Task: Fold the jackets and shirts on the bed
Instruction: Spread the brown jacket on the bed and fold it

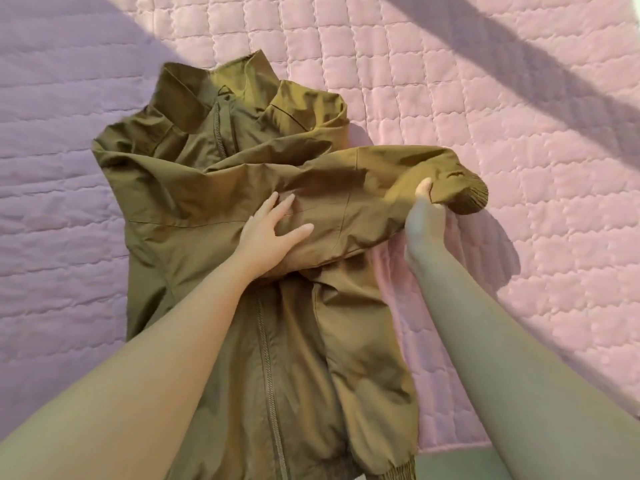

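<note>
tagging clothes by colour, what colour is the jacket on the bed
Olive brown all over. The jacket shows best in the head view, on the pink quilted cover.

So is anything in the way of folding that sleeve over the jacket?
No object. The right hand grips the cuff; only the left hand, flat on the sleeve over the jacket, may lie in the fold's path.

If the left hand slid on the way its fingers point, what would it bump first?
Likely the bunched sleeve under the left hand, then shoulder folds of the jacket; depth is unclear.
</note>
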